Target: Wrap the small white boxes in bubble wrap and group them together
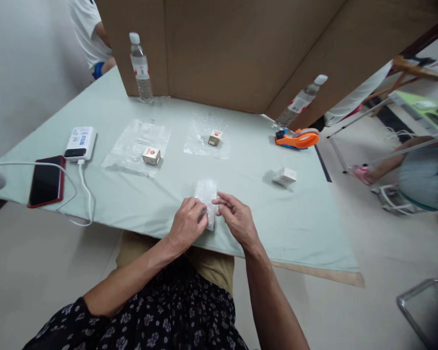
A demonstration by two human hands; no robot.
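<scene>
A folded piece of bubble wrap [206, 190] lies near the front edge of the table, with its long side pointing toward me. The fingers of my left hand [187, 221] are curled over its lower left part and grip it. On the other side, my right hand [238, 217] has its fingers apart, their tips at the wrap's right edge. Whatever lies inside the wrap is hidden. Farther back, one small box [151, 156] sits on a flat bubble wrap sheet [127, 143], and another small box [215, 137] rests on a second sheet [195, 138].
To the right are a wrapped small box [286, 175] and an orange tape dispenser [301, 139]. Two water bottles [141, 70] [301, 102] stand by a cardboard panel [219, 53]. At left lie a phone [46, 181] and a power bank [81, 143] with a cable. Other people sit nearby.
</scene>
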